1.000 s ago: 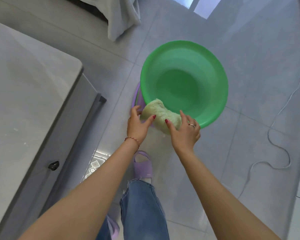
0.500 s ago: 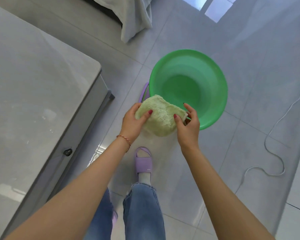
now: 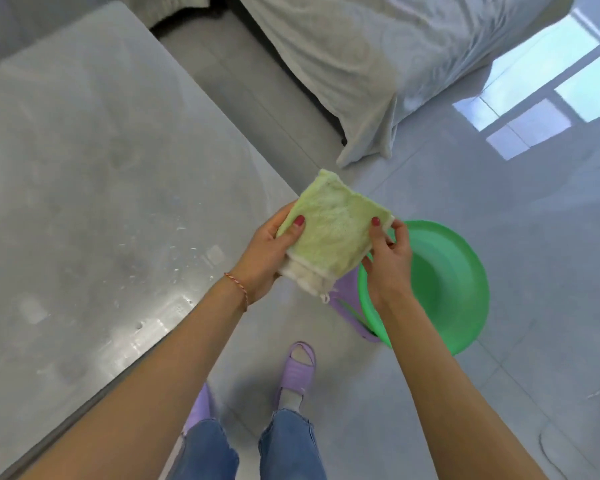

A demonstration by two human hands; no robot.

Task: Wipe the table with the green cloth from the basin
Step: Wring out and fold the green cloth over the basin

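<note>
- Blue denim jeans (image 3: 288,445) cover my legs at the bottom of the view, and a purple slipper (image 3: 297,370) is on the foot that stands on the glossy grey floor tiles (image 3: 534,237).
- My left hand (image 3: 264,258) holds the green cloth (image 3: 329,233) at its left edge, thumb pressed on top, fingers curled under it.
- My right hand (image 3: 390,261) pinches the right edge of the same cloth between thumb and fingers.
- Between both hands the cloth is spread open in the air, above the floor, just beside the table corner and not touching the table. Its white lower layer hangs down under the green one.
- Under my right hand, the green basin (image 3: 444,292) sits on a purple stool (image 3: 347,306).
- At my left the grey table (image 3: 94,202) shows some bright wet spots.
- Far behind, a pale grey sheet (image 3: 378,64) hangs down to the floor.
</note>
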